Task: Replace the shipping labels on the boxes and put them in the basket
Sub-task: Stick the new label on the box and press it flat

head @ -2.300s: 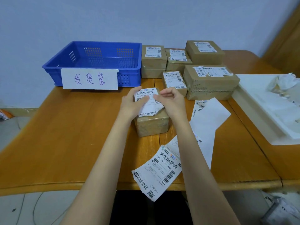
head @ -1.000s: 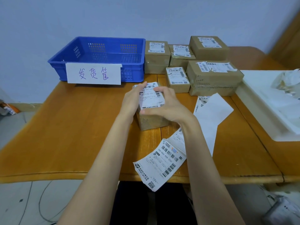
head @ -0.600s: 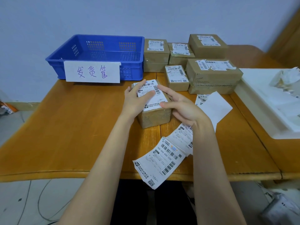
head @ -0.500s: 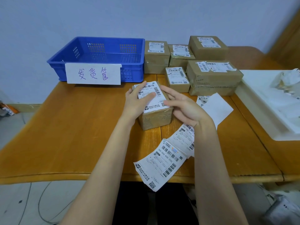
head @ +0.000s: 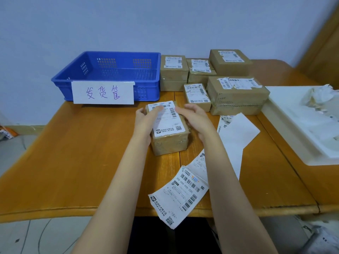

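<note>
Head view, from the near edge outward: a strip of fresh shipping labels (head: 180,194) hangs over the counter (head: 73,162) edge between the forearms, with blank backing paper (head: 236,136) trailing to its right. Just beyond, the small cardboard box (head: 169,142) sits mid-counter with a new label (head: 167,119) now lying flat across its top. A couple of seconds ago that label was lifted and crumpled between the fingers; since then it has been laid down and smoothed. The left hand (head: 146,120) rests on the label's left side, index finger stretched flat and pressing it. The right hand (head: 194,118), which half a second ago lay flat on the label, has slid to the box's right flank, fingers loosely curved against it; whether it truly grips I cannot tell.

By my judgement the relabelling of this box is finished or nearly so, and the lift into the basket comes next.

Farther back, the blue basket (head: 110,70) stands at the counter's far left with a handwritten sign (head: 102,92) on its front wall; nothing shows inside it. To its right wait five more boxes (head: 236,96), their labels torn or peeling. A white tray (head: 293,125) of crumpled paper scraps (head: 321,96) sits at the far right. The path from box to basket looks unobstructed; only the front wall must be cleared.
</note>
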The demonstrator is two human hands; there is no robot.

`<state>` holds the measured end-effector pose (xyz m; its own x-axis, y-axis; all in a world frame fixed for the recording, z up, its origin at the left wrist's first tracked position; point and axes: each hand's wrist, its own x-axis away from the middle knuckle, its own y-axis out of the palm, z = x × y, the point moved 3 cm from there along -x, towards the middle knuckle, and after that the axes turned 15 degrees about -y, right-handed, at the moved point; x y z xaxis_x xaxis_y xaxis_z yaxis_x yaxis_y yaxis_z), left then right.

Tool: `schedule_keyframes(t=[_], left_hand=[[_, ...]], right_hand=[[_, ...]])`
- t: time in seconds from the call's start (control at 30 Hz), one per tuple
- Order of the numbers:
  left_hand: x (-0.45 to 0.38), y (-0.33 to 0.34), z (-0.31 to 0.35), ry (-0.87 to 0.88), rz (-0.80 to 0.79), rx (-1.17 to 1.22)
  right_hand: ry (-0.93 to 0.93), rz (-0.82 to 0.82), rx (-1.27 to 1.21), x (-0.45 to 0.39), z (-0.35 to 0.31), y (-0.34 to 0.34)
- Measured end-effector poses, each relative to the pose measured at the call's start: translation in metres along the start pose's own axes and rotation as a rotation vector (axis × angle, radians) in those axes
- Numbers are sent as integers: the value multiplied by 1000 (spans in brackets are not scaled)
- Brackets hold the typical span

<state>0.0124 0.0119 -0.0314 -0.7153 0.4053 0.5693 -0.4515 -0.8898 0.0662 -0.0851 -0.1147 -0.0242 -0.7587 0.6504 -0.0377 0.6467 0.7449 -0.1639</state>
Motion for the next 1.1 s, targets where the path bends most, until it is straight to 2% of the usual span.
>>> schedule_keyframes(t=[0.17, 0.33, 0.43, 0.6, 0.77, 0.9, 0.97, 1.1], left_hand=[[-11, -2, 7, 101, 126, -90], [-14, -5, 5, 183, 187, -110], [-12, -5, 6, 141, 163, -71], [-4, -22, 11, 99, 189, 5], [18, -30, 5, 78, 183, -124], [36, -27, -6, -66, 7, -392], [43, -27, -8, -65, -42, -465], [54, -34, 1, 23, -81, -364]], right_hand=[[-34, -108, 129, -29, -12, 25], [-85, -36, 252, -41, -11, 30], [-105, -13, 320, -36, -12, 22], [57, -222, 209, -16, 5, -7], [167, -358, 119, 7, 9, -10], [145, -276, 139, 21, 0, -1], [104, -221, 154, 26, -6, 3], [-10, -126, 111, 29, -22, 18]])
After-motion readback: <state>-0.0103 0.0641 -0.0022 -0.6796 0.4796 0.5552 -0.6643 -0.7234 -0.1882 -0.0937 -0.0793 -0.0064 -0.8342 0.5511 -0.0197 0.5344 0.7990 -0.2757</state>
